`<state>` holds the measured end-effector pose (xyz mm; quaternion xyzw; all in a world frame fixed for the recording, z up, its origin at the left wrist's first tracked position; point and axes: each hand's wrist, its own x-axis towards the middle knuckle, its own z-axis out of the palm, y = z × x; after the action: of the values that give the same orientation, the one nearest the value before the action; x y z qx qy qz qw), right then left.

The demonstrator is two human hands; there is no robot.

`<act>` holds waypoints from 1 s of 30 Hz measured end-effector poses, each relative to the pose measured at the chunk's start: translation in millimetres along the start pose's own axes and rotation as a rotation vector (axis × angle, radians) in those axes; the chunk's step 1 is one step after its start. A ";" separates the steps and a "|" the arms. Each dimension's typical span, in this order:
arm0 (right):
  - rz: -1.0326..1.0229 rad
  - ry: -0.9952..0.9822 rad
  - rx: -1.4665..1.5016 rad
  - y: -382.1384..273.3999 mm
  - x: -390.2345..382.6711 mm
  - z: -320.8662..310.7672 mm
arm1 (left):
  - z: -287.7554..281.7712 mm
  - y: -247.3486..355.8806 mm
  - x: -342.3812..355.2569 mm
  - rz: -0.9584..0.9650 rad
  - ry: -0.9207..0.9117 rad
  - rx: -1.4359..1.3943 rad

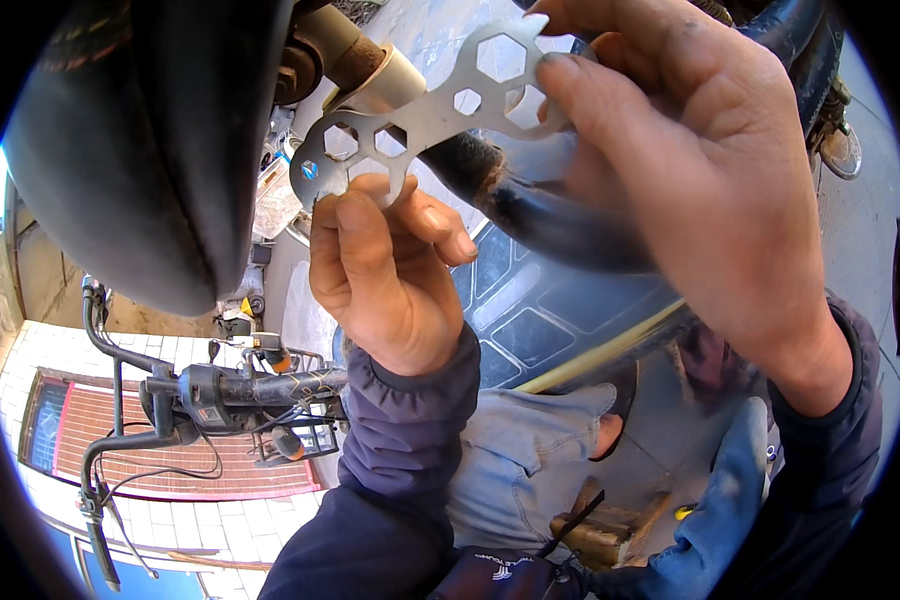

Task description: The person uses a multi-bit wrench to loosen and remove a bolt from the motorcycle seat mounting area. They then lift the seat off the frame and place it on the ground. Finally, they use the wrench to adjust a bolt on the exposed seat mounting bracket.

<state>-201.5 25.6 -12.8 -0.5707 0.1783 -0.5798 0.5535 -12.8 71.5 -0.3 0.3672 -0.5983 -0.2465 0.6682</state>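
A: Head view. State the position of the flat multi-hole wrench point(434, 112).
B: Held up between both hands, near the upper middle of the view, hexagonal openings visible.
A: State the left grip.
B: The left hand point(390, 285) pinches the lower edge of one end between thumb and fingers.
A: And the right?
B: The right hand point(715, 170) grasps the opposite end, thumb on the near face.
A: Surroundings?
B: A curved black tube point(545, 220) behind the wrench; black handlebars point(210, 395) at lower left.
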 end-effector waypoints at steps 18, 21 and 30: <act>0.040 0.054 0.047 8.6 -3.4 6.0 | 7.5 -5.2 -5.8 -0.046 0.065 0.046; 0.048 0.068 0.068 8.2 -2.7 7.0 | 7.7 -5.6 -5.7 -0.038 0.086 0.054; 0.028 0.106 0.279 27.2 -10.9 12.3 | 3.5 -3.3 -3.1 -0.089 0.165 -0.015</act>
<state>-181.9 31.3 -37.1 -0.4541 0.1328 -0.6206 0.6253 -16.4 71.1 -4.7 0.4074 -0.5227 -0.2492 0.7062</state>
